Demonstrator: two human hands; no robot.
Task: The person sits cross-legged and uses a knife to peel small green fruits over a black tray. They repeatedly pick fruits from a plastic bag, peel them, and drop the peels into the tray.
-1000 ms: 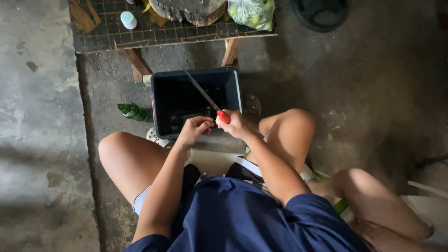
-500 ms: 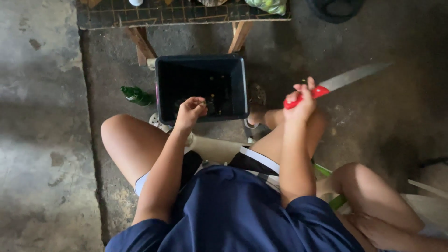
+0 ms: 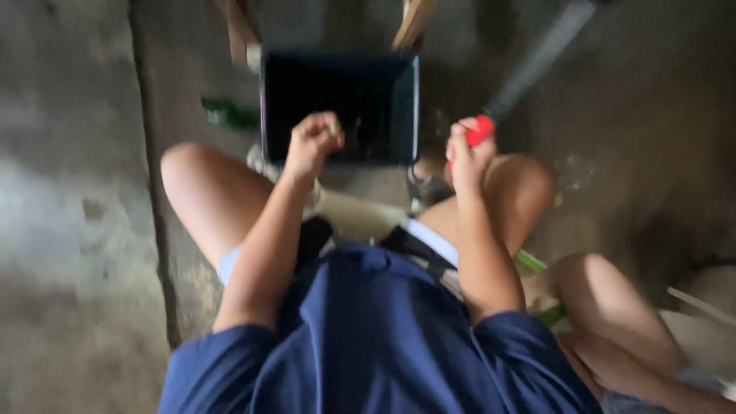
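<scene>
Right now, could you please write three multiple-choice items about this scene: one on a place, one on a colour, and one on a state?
1. Where is the dark tub?
A. On the floor in front of the knees
B. On the person's lap
C. On a shelf

2. What colour is the handle of the knife?
A. Blue
B. Red
C. Yellow

3. How is the right hand?
A. Open and flat
B. Resting on the floor
C. Closed around the knife handle

Answers:
1. A, the tub sits on the concrete floor beyond the knees.
2. B, red shows at the top of the fist.
3. C, the fingers wrap around the handle and the blade points up and away. The left hand is curled over the tub on something small; it is too blurred to name.
</scene>
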